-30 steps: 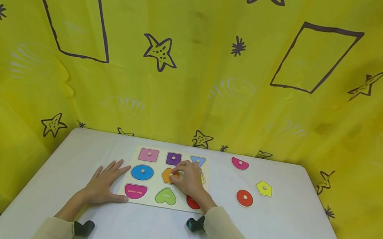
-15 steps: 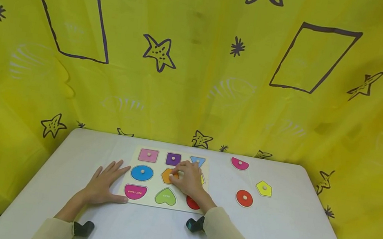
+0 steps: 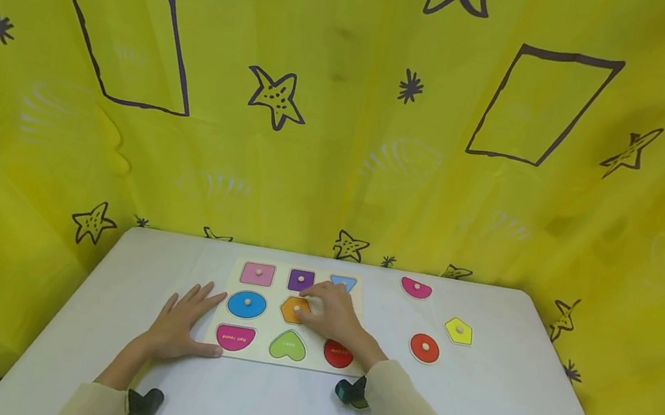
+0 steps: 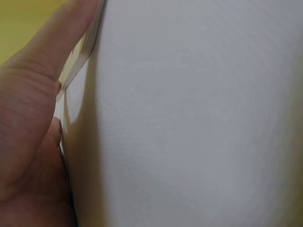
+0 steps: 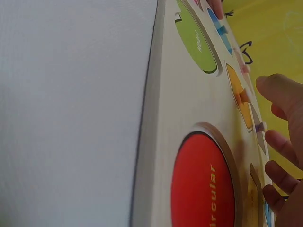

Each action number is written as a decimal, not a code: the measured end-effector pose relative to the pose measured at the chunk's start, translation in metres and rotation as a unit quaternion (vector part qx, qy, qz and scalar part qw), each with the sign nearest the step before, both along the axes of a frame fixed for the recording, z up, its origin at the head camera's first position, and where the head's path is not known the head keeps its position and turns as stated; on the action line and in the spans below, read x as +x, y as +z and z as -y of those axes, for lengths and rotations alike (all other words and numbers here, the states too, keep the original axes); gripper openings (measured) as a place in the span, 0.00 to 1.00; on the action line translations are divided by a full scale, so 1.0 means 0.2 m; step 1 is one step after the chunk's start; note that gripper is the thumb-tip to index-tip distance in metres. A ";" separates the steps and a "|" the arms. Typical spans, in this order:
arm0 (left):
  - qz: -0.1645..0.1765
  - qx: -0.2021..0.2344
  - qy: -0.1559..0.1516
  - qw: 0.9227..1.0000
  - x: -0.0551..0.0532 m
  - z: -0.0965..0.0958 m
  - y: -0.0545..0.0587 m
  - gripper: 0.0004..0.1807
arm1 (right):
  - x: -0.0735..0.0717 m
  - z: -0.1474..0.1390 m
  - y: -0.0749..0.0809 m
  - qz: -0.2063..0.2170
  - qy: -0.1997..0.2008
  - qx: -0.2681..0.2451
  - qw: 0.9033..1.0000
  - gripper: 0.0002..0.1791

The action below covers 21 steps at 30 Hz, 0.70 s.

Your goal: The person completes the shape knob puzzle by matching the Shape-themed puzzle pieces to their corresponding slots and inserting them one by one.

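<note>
A pale wooden peg puzzle board (image 3: pixel 262 340) lies on the table. In the head view my left hand (image 3: pixel 179 325) lies with fingers spread, its thumb and fingertips at the board's left edge; the left wrist view shows the thumb (image 4: pixel 61 38) against that edge. My right hand (image 3: pixel 337 316) hovers over the board's right half, thumb and fingers apart, holding nothing. Just beside its thumb sits the orange hexagon piece (image 3: pixel 289 310) in its recess, its small knob (image 5: pixel 244 96) free of the fingers in the right wrist view. The recess under the right hand is hidden.
Right of the board lie a magenta half-round piece (image 3: pixel 415 289), a yellow pentagon piece (image 3: pixel 459 332) and a red circle piece (image 3: pixel 424 349). Pink, purple, light blue and blue oval (image 3: pixel 245 305) pieces sit in the board. Green heart, magenta and red recesses (image 3: pixel 338 355) show printed words.
My right hand has let go of the orange hexagon's knob, its fingers spreading and the hand shifting slightly right. My left hand stays at the board's edge.
</note>
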<state>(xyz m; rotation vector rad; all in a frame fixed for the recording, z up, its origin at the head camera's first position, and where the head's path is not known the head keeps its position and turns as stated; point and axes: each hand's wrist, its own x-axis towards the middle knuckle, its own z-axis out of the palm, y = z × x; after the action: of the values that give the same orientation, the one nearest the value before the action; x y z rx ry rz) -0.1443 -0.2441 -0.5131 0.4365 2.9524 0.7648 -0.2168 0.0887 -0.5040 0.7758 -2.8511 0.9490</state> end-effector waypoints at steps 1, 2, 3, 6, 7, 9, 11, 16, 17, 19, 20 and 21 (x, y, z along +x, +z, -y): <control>0.000 0.001 0.000 1.000 0.00 0.00 0.00 0.59 | 0.00 -0.02 0.01 0.001 0.008 -0.012 1.000 0.19; 0.000 0.003 0.000 1.000 0.00 0.00 0.00 0.59 | -0.01 -0.03 0.01 0.005 0.013 -0.026 1.000 0.20; -0.003 0.004 -0.001 1.000 0.00 0.00 0.00 0.59 | -0.01 -0.05 0.01 0.006 0.017 -0.037 0.999 0.21; -0.005 0.009 -0.001 1.000 0.00 0.00 0.00 0.59 | -0.01 -0.11 0.04 0.025 0.018 -0.073 0.997 0.22; -0.005 0.010 -0.001 1.000 0.00 0.00 0.00 0.59 | -0.01 -0.14 0.05 0.032 0.015 -0.080 0.996 0.22; -0.006 0.008 -0.002 1.000 0.00 0.00 -0.01 0.59 | 0.00 -0.18 0.06 0.045 0.000 -0.083 0.996 0.23; -0.007 0.006 -0.002 1.000 0.00 0.00 -0.01 0.59 | 0.00 -0.23 0.08 0.060 -0.019 -0.084 0.994 0.24; -0.012 0.000 -0.002 1.000 0.00 0.01 -0.01 0.59 | 0.01 -0.37 0.09 0.054 -0.049 -0.094 0.993 0.25; -0.012 0.000 -0.003 1.000 0.00 0.01 -0.01 0.59 | 0.01 -0.40 0.10 0.052 -0.054 -0.098 0.992 0.25; -0.011 0.001 -0.003 1.000 0.00 0.01 -0.01 0.59 | 0.01 -0.47 0.10 0.050 -0.066 -0.108 0.991 0.26; -0.010 0.002 -0.003 1.000 0.00 0.01 -0.01 0.59 | 0.01 -0.50 0.10 0.051 -0.074 -0.113 0.990 0.26; -0.009 0.001 -0.003 1.000 0.00 0.01 -0.01 0.59 | 0.01 -0.53 0.10 0.052 -0.080 -0.117 0.988 0.26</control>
<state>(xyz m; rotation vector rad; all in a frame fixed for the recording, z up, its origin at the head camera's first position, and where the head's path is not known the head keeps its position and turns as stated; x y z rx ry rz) -0.1450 -0.2464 -0.5146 0.4551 2.9668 0.7661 -0.2141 0.1947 -0.4838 0.4794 -2.7624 1.3042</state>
